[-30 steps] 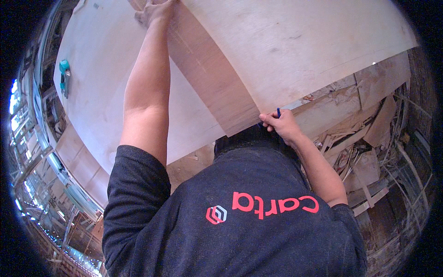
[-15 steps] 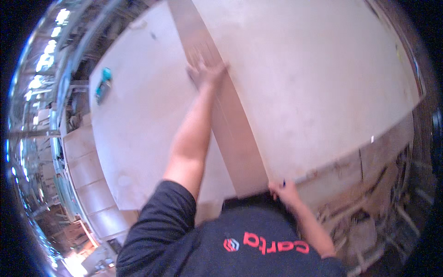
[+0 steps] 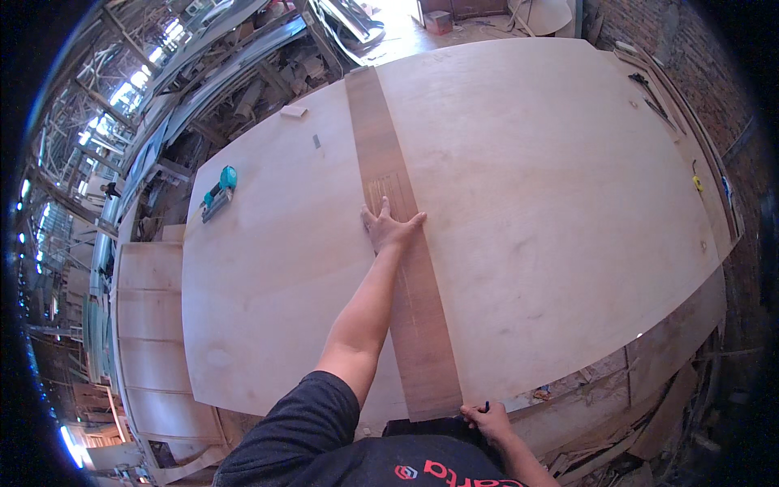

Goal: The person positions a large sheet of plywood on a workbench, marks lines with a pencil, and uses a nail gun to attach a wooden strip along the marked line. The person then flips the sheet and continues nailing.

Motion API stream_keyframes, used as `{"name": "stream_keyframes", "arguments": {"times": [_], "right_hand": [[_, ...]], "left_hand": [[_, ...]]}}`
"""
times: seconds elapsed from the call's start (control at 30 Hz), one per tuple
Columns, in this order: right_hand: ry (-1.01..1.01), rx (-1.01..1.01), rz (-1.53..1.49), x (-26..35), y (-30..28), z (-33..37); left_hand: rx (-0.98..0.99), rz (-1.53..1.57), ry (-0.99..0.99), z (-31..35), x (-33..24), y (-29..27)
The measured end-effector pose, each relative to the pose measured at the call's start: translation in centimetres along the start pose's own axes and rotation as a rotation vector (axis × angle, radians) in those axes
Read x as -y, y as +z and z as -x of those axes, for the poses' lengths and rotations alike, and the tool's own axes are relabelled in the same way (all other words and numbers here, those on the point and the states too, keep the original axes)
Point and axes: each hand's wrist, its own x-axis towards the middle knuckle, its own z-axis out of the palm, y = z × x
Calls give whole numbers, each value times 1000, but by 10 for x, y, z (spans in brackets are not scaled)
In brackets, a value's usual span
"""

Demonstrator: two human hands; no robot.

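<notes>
A long brown wooden strip (image 3: 426, 325) lies across a large pale plywood sheet (image 3: 535, 195), running from the near edge to the far edge. My left hand (image 3: 391, 233) is spread flat on the strip about midway along, fingers apart, with the thumb over its right edge. At the strip's near right corner, my right hand (image 3: 488, 420) is closed around a small dark pen (image 3: 487, 407), of which only the end shows. The fingertips of that hand touch the edge of the strip and the sheet.
A teal nail gun (image 3: 219, 193) rests on the sheet's left side. Beyond it are a small pale block (image 3: 294, 111) and a small grey piece (image 3: 316, 141). A yellow tape measure (image 3: 697, 183) lies at the right edge. Scrap wood (image 3: 661, 414) is piled below right.
The view has tilted up and become sharper, showing the sheet's far end. Both hands keep about the same places on the strip.
</notes>
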Motion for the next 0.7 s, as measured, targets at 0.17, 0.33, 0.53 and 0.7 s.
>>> {"name": "stream_keyframes", "arguments": {"times": [0.17,0.33,0.53,0.7], "right_hand": [[1,13,-52,-3,-3,-3],[-37,19,442,19,-26,5],[0,-81,117,140,-106,46],[-281,-286,229,221,-161,-35]], "left_hand": [[76,-133,20,3,-3,-1],[36,-230,129,2,10,6],[-32,-223,144,-5,26,28],[-177,-164,190,-3,32,43]]}}
